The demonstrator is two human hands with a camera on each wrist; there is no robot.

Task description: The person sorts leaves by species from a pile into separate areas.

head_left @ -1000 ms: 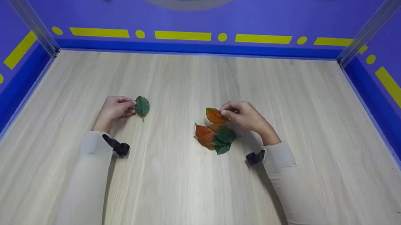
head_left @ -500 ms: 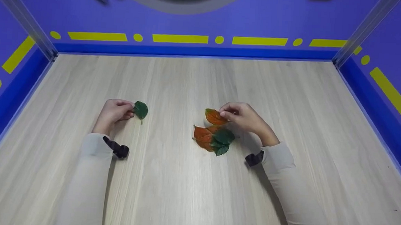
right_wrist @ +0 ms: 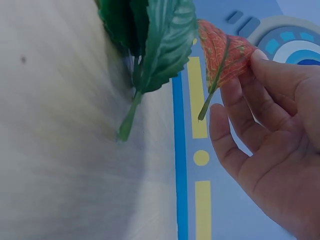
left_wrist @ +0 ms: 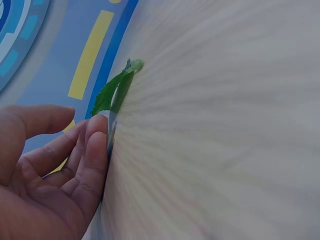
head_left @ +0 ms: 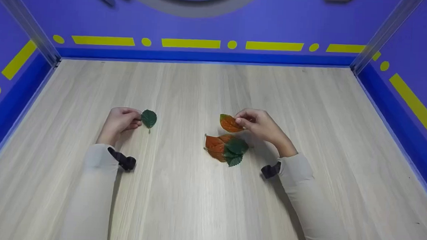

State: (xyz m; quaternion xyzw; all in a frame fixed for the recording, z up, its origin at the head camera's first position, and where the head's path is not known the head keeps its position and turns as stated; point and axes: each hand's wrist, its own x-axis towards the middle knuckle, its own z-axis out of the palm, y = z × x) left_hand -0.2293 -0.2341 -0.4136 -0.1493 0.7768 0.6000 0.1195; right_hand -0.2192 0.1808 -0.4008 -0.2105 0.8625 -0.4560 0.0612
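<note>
In the head view, my left hand (head_left: 120, 122) is at the left, its fingertips right beside a green leaf (head_left: 149, 118) with a serrated edge on the table. The left wrist view shows my thumb apart from the fingers, and the green leaf (left_wrist: 112, 95) just beyond the fingertips. My right hand (head_left: 259, 125) pinches an orange leaf (head_left: 229, 123) with a green tip by its edge. Just below it lies a small pile of leaves, orange (head_left: 215, 147) on the left and green (head_left: 237, 146) on the right. The orange leaf's stem (right_wrist: 206, 105) hangs free.
The pale wood-grain table (head_left: 180, 198) is bounded by blue-purple walls (head_left: 284, 17) with yellow markings at the back and sides. A small black camera (head_left: 125, 162) is strapped to the left wrist, another black camera (head_left: 270, 170) to the right.
My right hand has raised the orange leaf slightly away from the pile, so a gap shows between them. The left hand has barely moved. The head view has tilted up a little.
</note>
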